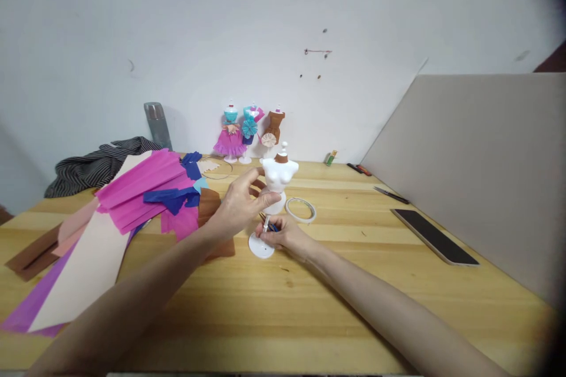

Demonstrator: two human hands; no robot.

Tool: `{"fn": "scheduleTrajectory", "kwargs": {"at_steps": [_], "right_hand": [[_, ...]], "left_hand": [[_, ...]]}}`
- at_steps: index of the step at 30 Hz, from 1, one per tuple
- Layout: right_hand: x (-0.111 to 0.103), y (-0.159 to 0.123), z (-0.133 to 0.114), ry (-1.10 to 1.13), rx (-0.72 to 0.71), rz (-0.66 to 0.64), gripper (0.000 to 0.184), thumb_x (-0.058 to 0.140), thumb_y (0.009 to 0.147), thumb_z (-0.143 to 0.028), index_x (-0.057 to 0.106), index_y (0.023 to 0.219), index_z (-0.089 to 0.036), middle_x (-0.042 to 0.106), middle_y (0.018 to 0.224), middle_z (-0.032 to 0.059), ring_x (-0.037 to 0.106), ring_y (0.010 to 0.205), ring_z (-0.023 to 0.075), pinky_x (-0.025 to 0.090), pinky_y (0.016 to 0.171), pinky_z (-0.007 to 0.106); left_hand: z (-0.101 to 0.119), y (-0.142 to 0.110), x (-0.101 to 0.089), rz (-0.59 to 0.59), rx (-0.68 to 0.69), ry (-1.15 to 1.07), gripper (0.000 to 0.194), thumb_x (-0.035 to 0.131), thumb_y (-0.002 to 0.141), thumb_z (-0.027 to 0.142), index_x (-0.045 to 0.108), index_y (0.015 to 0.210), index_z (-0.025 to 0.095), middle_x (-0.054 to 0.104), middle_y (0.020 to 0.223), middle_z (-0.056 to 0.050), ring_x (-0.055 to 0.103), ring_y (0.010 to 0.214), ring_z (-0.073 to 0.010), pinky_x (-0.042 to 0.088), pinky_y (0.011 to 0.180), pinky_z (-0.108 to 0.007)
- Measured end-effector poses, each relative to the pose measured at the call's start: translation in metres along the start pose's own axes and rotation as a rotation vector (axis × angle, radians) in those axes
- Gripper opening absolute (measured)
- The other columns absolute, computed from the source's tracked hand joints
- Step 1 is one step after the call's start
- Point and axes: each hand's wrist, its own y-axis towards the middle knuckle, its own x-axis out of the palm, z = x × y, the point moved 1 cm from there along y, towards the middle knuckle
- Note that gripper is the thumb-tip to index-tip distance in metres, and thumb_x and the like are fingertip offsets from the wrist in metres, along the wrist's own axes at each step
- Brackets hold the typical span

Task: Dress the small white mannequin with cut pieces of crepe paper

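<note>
A small white dress-form mannequin (280,173) with a brown band round its neck stands upright on the wooden table. My left hand (241,200) is closed around its waist from the left, thumb across the front. Lower down, my right hand (286,232) grips the thin pole of the mannequin's stand, just above the round white base (261,245). Something blue and dark shows at my right fingers; I cannot make out whether it is held or lies behind. A roll of white tape (301,210) lies flat just right of the mannequin.
Left of my hands spread crepe paper sheets (141,188) in several colours, before a striped cloth (104,162). Dressed mannequins (230,129) and a grey bottle (157,125) stand along the wall. Rightward lie a phone (433,237), a dark pointed tool (391,194) and a board (477,171).
</note>
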Motion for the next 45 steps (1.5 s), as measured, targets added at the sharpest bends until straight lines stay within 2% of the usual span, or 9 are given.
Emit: {"fn": "scheduleTrajectory", "kwargs": {"at_steps": [5,9,11,14,21,29,32,38,45], "right_hand": [[-0.007,0.016,0.004,-0.022,-0.069,0.124,0.028,0.079,0.058,-0.034,0.064,0.073,-0.015,0.058,0.058,-0.0019,0.042,0.046,0.0064,0.029,0.045,0.021],[-0.013,0.025,0.007,-0.028,-0.092,0.205,0.029,0.079,0.056,-0.033,0.063,0.073,-0.015,0.055,0.055,-0.0048,0.041,0.044,0.0060,0.029,0.045,0.021],[-0.012,0.025,0.008,-0.020,-0.094,0.211,0.028,0.078,0.058,-0.032,0.063,0.074,-0.016,0.053,0.052,-0.0062,0.038,0.043,0.0054,0.027,0.044,0.021],[-0.009,0.024,0.009,-0.017,-0.095,0.219,0.027,0.078,0.058,-0.031,0.064,0.075,-0.015,0.053,0.052,-0.0060,0.038,0.044,0.0057,0.027,0.044,0.021],[-0.009,0.022,0.010,-0.012,-0.049,0.225,0.036,0.080,0.054,-0.027,0.066,0.085,-0.015,0.062,0.066,-0.0014,0.045,0.051,0.0078,0.032,0.048,0.022],[-0.018,0.017,0.004,-0.185,-0.124,0.263,0.033,0.067,0.061,-0.023,0.066,0.093,-0.016,0.059,0.066,-0.0018,0.051,0.057,0.0117,0.039,0.053,0.024],[-0.033,0.016,0.004,-0.364,-0.189,0.310,0.032,0.060,0.063,-0.021,0.067,0.094,-0.016,0.065,0.078,0.0019,0.059,0.073,0.0174,0.045,0.064,0.027],[-0.056,0.005,0.011,-0.852,-0.208,0.401,0.046,0.055,0.067,-0.011,0.061,0.113,-0.015,0.066,0.099,0.0098,0.062,0.091,0.0231,0.047,0.084,0.037],[-0.030,-0.014,-0.001,-1.372,-0.220,0.308,0.030,0.047,0.084,-0.010,0.065,0.106,-0.017,0.064,0.111,0.0122,0.059,0.095,0.0233,0.043,0.074,0.031]], "left_hand": [[-0.006,-0.005,-0.036,0.076,-0.044,0.163,0.037,0.055,0.083,0.042,0.062,0.109,0.017,0.065,0.108,-0.010,0.061,0.089,-0.0202,0.047,0.075,-0.029],[-0.030,-0.016,-0.071,-0.003,-0.393,0.858,0.038,0.044,0.086,0.043,0.062,0.066,0.017,0.065,0.067,-0.007,0.062,0.073,-0.0242,0.042,0.068,-0.032],[-0.045,-0.024,-0.082,-0.077,-0.542,1.102,0.037,0.047,0.084,0.046,0.061,0.064,0.017,0.066,0.070,-0.011,0.064,0.077,-0.0288,0.042,0.068,-0.034],[-0.063,-0.033,-0.090,-0.080,-0.641,1.160,0.038,0.048,0.082,0.049,0.062,0.071,0.016,0.069,0.084,-0.018,0.065,0.084,-0.0329,0.042,0.068,-0.035],[-0.082,-0.041,-0.085,-0.047,-0.615,0.970,0.022,0.056,0.073,0.033,0.052,0.056,0.021,0.062,0.062,-0.006,0.059,0.062,-0.0233,0.034,0.059,-0.030],[-0.077,-0.036,-0.088,0.186,-0.433,0.709,0.026,0.048,0.077,0.036,0.043,0.057,0.021,0.049,0.055,0.002,0.049,0.057,-0.0149,0.032,0.056,-0.026],[-0.069,-0.036,-0.090,0.288,-0.373,0.461,0.027,0.049,0.078,0.040,0.043,0.060,0.020,0.049,0.058,0.003,0.048,0.057,-0.0125,0.035,0.056,-0.024],[-0.041,-0.040,-0.090,0.412,-0.345,-0.421,0.028,0.068,0.067,0.029,0.045,0.056,0.018,0.050,0.056,0.004,0.048,0.055,-0.0089,0.041,0.057,-0.022],[-0.028,-0.045,-0.089,0.469,-0.485,-0.681,0.004,0.053,0.070,0.022,0.051,0.069,0.019,0.058,0.066,0.000,0.059,0.068,-0.0169,0.049,0.067,-0.032]]}}
